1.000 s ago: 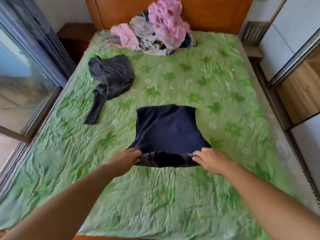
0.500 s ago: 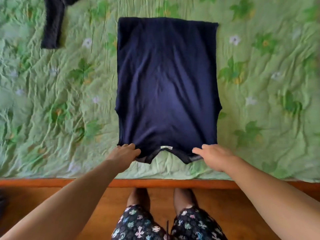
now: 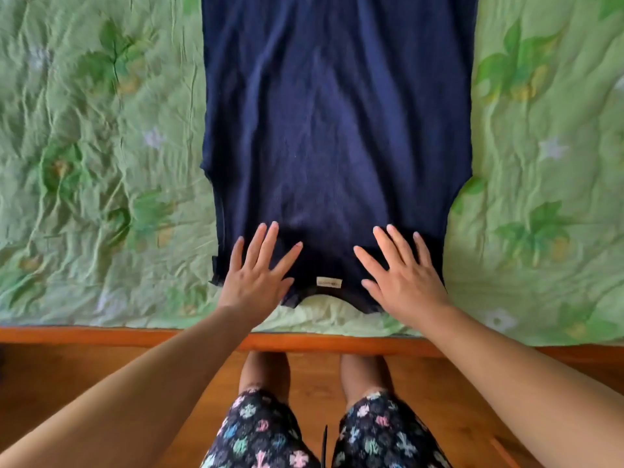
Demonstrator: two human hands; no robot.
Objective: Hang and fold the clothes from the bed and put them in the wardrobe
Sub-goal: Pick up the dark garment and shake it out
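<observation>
Released from the earlier pinch, one navy shirt (image 3: 337, 130) is pressed onto the bed (image 3: 101, 170) by the spread-open left hand (image 3: 256, 280) and right hand (image 3: 405, 282).

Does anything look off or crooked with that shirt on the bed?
One small thing: a pale label shows on the upper face of the navy shirt, by the neckline between the left hand and right hand, so it may be inside out. Otherwise it lies flat and straight on the wrinkled bedspread.

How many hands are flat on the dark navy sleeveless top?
2, both on the dark navy sleeveless top: left hand left of its pale collar label, right hand right of it. None hidden.
</observation>
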